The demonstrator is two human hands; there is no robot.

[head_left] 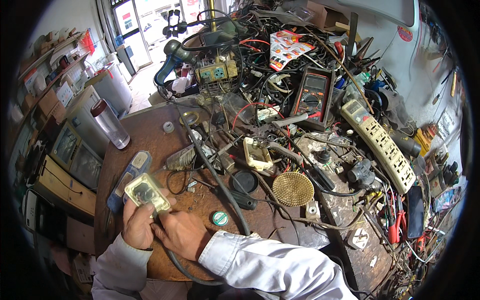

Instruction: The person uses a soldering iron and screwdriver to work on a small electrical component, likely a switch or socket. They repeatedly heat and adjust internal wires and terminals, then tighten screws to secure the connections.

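My left hand [138,227] holds a cream plastic electrical housing [163,204] with its open side up; dark parts show inside it. At the lower end of the housing, the fingers and thumb of my right hand [183,230] pinch a thick grey cable [187,275]. The cable comes out beneath that hand and curves along the table's front edge. My fingers hide the spot where cable and housing meet. A second cream plastic housing part [258,165] lies open on the wooden table [195,243]. Beyond my left hand is a blue tool or case [129,174].
A steel-bodied flask [114,127] stands at the left edge. Nearby lie a green-labelled tin [220,218], a round perforated brass-coloured disc [293,189] and a black cap [245,182]. A multimeter [312,95], a power strip [382,146] and heaped cables crowd the back and right.
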